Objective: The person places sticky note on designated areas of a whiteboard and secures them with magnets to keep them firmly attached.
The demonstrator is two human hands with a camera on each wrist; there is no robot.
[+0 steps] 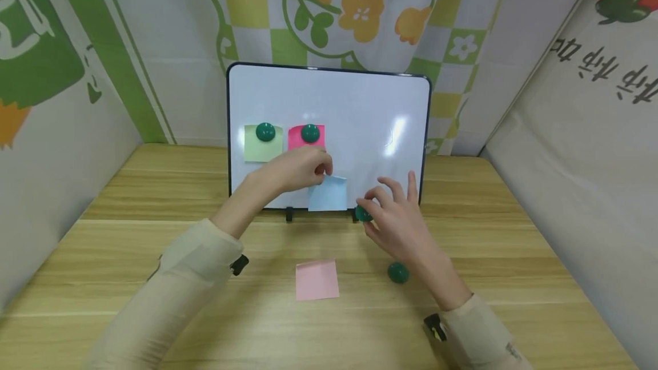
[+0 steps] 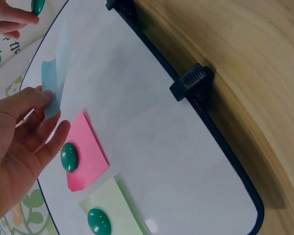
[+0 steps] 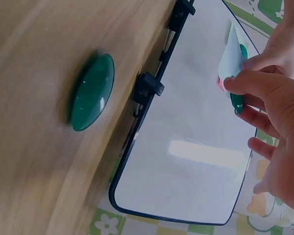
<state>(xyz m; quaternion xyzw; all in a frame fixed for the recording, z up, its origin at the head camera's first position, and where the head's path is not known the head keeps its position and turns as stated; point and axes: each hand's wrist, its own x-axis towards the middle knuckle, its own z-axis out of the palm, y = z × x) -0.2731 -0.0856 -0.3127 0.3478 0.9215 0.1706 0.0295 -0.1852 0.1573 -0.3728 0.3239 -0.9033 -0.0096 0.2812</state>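
Holds a blue note [image 1: 330, 195] and green magnet [image 1: 362, 214] before the whiteboard [image 1: 360, 107].
Pinches the note's upper edge in the left hand [image 1: 302, 167]; pinches the magnet in the right hand [image 1: 398, 218], both above the wooden table [image 1: 247, 324].

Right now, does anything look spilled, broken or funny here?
Nothing looks spilled or broken. The only slightly odd thing is the light pink note on the table: it lies a little crooked. The blue note bends in the left hand, but paper can do that when pinched.
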